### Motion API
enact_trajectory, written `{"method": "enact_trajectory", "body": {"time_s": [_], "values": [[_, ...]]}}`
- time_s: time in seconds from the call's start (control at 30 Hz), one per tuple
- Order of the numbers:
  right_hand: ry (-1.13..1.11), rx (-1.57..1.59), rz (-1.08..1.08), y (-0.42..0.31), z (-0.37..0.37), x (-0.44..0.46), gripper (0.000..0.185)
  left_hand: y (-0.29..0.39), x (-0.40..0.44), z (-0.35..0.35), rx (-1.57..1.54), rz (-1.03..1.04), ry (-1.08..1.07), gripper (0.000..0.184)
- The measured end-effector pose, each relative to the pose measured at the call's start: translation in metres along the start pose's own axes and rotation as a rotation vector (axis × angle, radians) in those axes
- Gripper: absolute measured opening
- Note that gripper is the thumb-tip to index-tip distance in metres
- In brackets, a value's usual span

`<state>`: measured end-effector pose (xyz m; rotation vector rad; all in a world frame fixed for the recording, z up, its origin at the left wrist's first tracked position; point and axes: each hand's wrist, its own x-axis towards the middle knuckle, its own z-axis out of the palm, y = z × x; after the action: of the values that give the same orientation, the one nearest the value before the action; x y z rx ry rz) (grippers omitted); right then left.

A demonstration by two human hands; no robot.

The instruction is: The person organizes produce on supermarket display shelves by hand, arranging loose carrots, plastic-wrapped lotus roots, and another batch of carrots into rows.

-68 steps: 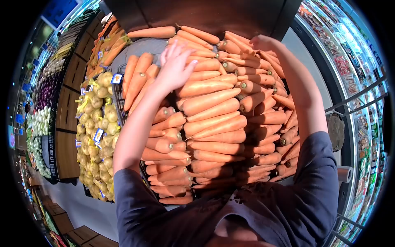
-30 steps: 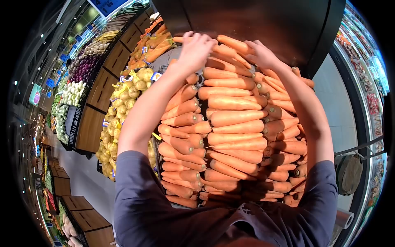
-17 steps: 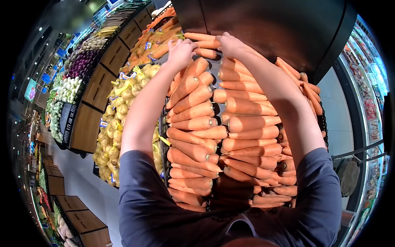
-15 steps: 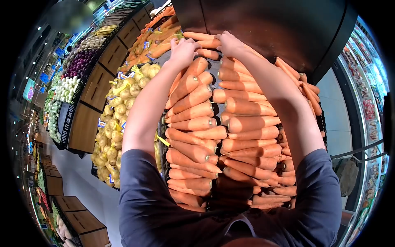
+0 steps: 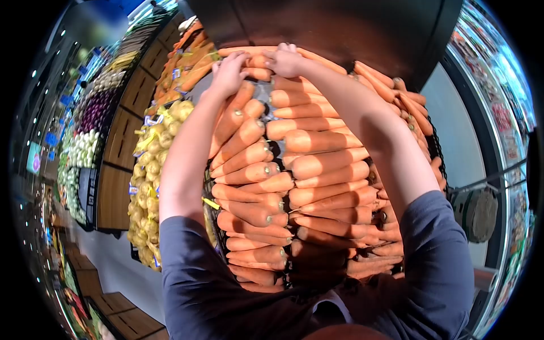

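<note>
Loose carrots (image 5: pixel 317 139) lie in rows, mostly crosswise, in a dark crate below my arms. At the far end, my left hand (image 5: pixel 229 72) has its fingers curled over the left end of a carrot (image 5: pixel 258 60). My right hand (image 5: pixel 285 60) closes on the right end of that same carrot, close to my left fingers. Just below the hands lies a short-looking carrot (image 5: pixel 258 73), and a long one (image 5: pixel 231 51) runs along the dark panel behind them. Grey lining (image 5: pixel 262 90) shows between the left and middle rows.
Netted potatoes (image 5: pixel 148 175) stand left of the carrots, with bagged carrots (image 5: pixel 184 71) beyond. A dark panel (image 5: pixel 340 31) rises behind the crate. Wooden vegetable stands (image 5: pixel 116 153) line the far left. On the right are a round dark object (image 5: pixel 477 214) and a refrigerated shelf (image 5: pixel 504 113).
Both hands have come together at the far end, my right hand moving left across the carrots. Grey lining now shows between rows. The view has turned and shifted.
</note>
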<state>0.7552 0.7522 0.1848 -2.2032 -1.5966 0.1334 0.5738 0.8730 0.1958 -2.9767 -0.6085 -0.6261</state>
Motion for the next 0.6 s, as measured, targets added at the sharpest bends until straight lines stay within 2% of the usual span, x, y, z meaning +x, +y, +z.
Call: {"method": "enact_trajectory", "body": {"time_s": [0.03, 0.1, 0.2, 0.23, 0.27, 0.37, 0.43, 0.5, 0.6], "values": [[0.005, 0.003, 0.033, 0.014, 0.004, 0.003, 0.049, -0.001, 0.003, 0.001, -0.005, 0.048, -0.023, 0.045], [0.237, 0.186, -0.121, 0.047, 0.007, 0.004, 0.049, -0.001, 0.01, 0.004, -0.059, 0.112, -0.075, 0.045], [0.264, 0.144, 0.024, 0.107, -0.031, -0.026, 0.044, 0.016, 0.018, 0.003, -0.089, 0.184, -0.112, 0.045], [0.194, 0.045, 0.027, 0.148, -0.041, -0.023, 0.041, 0.015, 0.022, 0.006, -0.065, 0.209, -0.147, 0.047], [0.265, 0.023, 0.095, 0.179, -0.047, -0.042, 0.039, 0.019, 0.026, 0.005, -0.035, 0.236, -0.184, 0.048], [0.206, -0.019, 0.11, 0.267, -0.073, -0.109, 0.036, 0.026, 0.031, -0.004, 0.008, 0.262, -0.256, 0.054], [-0.04, 0.13, 0.149, 0.307, -0.082, -0.147, 0.031, 0.027, 0.035, -0.01, -0.038, 0.28, -0.319, 0.059], [-0.22, 0.262, 0.205, 0.317, -0.081, -0.184, 0.036, 0.025, 0.042, -0.014, -0.024, 0.286, -0.347, 0.061], [-0.296, 0.353, 0.288, 0.297, -0.074, -0.219, 0.036, 0.032, 0.045, -0.02, 0.153, 0.316, -0.31, 0.06]]}}
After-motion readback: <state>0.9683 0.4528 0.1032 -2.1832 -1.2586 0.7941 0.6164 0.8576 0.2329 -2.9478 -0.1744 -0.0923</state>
